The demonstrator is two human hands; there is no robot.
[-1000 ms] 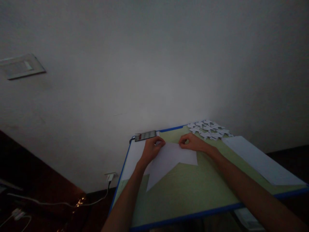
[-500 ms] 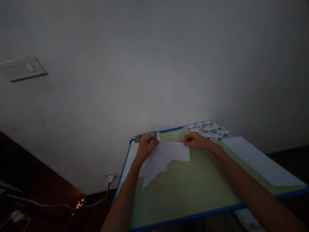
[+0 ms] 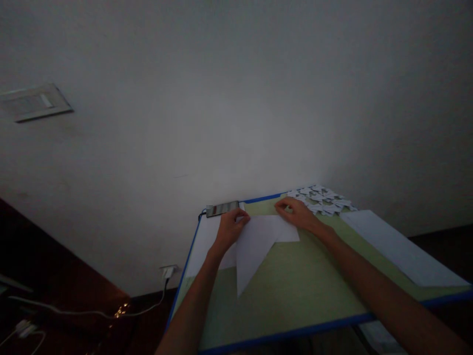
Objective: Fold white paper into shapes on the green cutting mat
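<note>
A white sheet of paper [image 3: 258, 241], partly folded with a long pointed flap toward me, lies over the table. My left hand [image 3: 232, 228] pinches its upper left corner between thumb and fingertips. Close by the upper right edge, my right hand [image 3: 297, 214] has thumb and index finger curled together at the paper, its lower fingers covering part of that edge. The exact contact of the right fingertips is hard to see. Under my left wrist lies another white sheet [image 3: 201, 244].
A phone [image 3: 222, 209] with a cable lies at the table's back left corner. Many small folded paper pieces [image 3: 325, 199] cover the back right, with a stack of white paper [image 3: 399, 249] before them. The wall [image 3: 236, 123] stands directly behind the green, blue-edged table [image 3: 295, 296].
My left hand has moved right with the paper, and my right hand has shifted slightly left and up. The flap now hangs narrower and points more straight toward me.
</note>
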